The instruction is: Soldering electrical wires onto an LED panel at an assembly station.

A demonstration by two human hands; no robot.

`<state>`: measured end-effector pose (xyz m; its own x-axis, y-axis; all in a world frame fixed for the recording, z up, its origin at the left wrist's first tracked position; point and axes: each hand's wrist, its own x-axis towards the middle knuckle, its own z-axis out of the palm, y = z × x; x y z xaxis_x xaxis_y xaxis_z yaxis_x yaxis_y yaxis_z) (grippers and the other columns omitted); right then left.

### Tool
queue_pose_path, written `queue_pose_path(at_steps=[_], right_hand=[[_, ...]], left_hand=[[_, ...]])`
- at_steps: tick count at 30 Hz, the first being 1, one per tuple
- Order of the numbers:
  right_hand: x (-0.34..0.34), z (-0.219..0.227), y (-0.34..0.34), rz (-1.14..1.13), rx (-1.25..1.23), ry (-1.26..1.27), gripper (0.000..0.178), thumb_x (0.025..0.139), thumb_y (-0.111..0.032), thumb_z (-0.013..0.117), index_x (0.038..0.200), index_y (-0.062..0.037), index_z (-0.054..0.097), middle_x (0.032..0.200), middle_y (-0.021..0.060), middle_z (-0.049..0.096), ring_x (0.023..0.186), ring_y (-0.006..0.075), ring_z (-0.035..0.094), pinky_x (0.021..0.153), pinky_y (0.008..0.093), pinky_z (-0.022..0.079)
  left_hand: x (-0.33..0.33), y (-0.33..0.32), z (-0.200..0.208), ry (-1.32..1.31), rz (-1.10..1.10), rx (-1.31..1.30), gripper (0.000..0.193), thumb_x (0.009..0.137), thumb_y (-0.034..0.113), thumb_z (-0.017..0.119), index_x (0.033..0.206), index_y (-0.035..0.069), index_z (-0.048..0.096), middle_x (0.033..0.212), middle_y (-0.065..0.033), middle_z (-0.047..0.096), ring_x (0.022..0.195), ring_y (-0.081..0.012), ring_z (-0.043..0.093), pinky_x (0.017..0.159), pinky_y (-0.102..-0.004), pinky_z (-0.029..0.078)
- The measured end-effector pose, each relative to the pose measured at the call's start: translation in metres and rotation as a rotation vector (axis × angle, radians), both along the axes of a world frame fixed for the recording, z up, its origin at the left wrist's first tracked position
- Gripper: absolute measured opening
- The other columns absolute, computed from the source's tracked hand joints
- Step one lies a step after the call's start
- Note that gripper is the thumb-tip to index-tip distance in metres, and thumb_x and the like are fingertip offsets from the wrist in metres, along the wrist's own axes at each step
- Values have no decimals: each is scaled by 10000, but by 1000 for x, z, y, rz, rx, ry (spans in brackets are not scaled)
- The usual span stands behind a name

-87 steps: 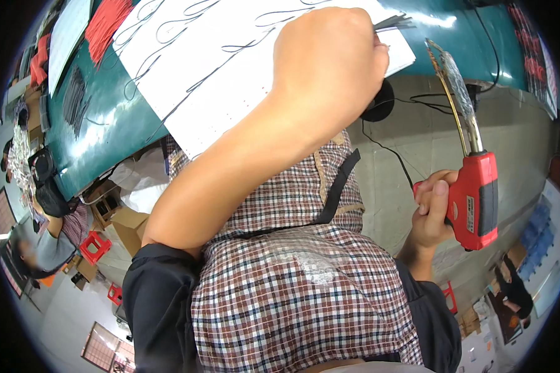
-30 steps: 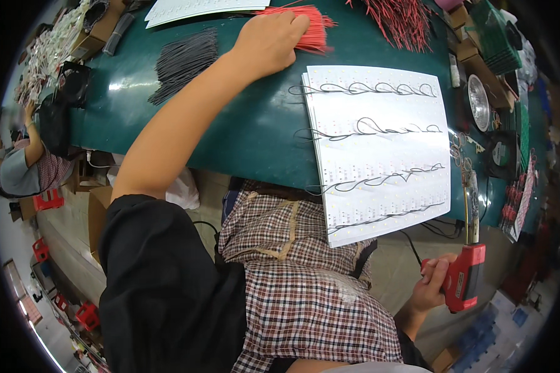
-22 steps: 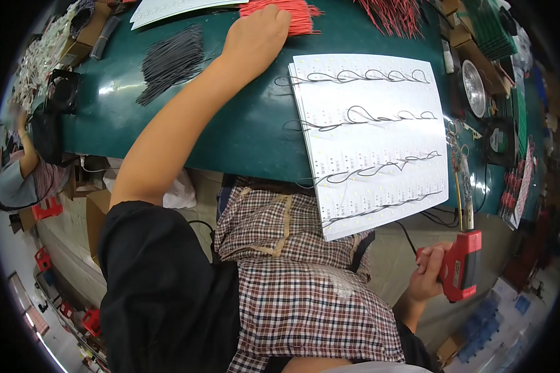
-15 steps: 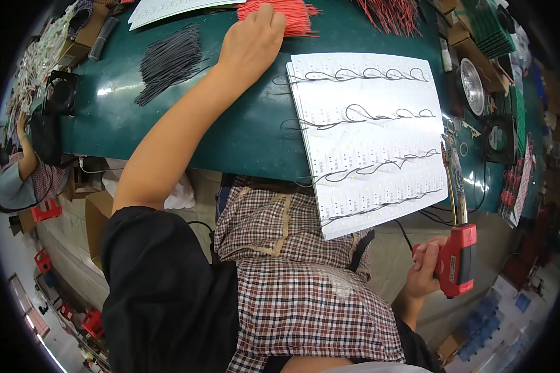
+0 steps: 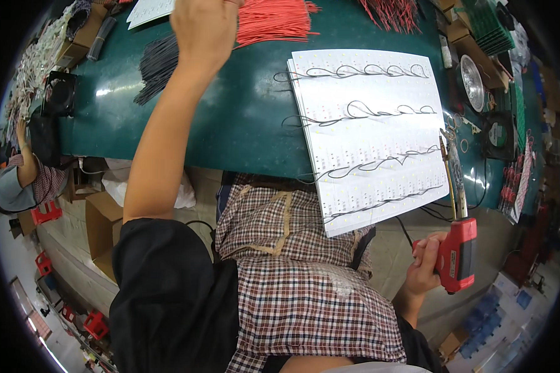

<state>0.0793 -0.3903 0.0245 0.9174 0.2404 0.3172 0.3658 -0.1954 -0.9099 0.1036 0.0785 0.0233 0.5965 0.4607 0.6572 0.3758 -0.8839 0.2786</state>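
Note:
My right hand (image 5: 422, 270) is wrapped round the handle of a red soldering gun (image 5: 458, 258). Its metal tip points away from me, beside the right edge of a stack of white circuit board sheets (image 5: 370, 133). Rows of thin black wires (image 5: 379, 163) loop across the top sheet, some hanging past its left side. At the far edge of the view, my left hand (image 5: 205, 31) is over the table between a pile of black wires (image 5: 157, 67) and a pile of red wires (image 5: 272, 22). Its fingers are mostly hidden or cut off, so any hold is unclear.
More white sheets (image 5: 148, 11) lie at the far left of the green table (image 5: 242, 130). Darker red wires (image 5: 392, 13) lie at the far right. A metal bowl (image 5: 471, 84) and a black fan (image 5: 499, 138) stand right. Another person (image 5: 28, 171) sits at the left.
My left hand has moved left off the red wire pile, toward the black wires and white sheets. The soldering gun has risen slightly beside the boards; the sheets have barely shifted.

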Motion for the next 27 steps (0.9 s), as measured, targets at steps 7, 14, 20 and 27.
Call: queue_pose_path(at_steps=[7,14,20,27], right_hand=[[1,-4,1,37,2,7,45,987,-7,561,1002,35,551,796,78,565,493,49,356,488,206,336],[-1,2,1,30,10,11,64,981,-11,563,1018,42,559,792,83,574,494,50,359,491,205,339],[-3,4,4,36,59,95,77,977,-11,556,1040,33,549,792,83,576,488,47,338,493,207,354],[-24,-8,-18,132,13,302,136,968,-112,593,991,-2,515,818,100,582,494,77,404,498,238,387]], left_hand=[[-34,-30,-22,-540,-413,-802,360,1125,316,428,1191,14,614,1060,-81,675,958,-167,690,825,-289,552],[-39,-51,-63,-540,-452,-903,318,1105,293,490,1144,12,634,955,-56,685,846,-129,681,800,-263,549],[-40,-48,-54,-382,-451,-953,272,1095,254,502,1130,29,652,926,-38,677,757,-112,622,729,-256,509],[-80,-144,2,83,-420,-746,148,1005,167,608,1055,28,624,801,-110,657,690,-214,624,649,-343,482]])
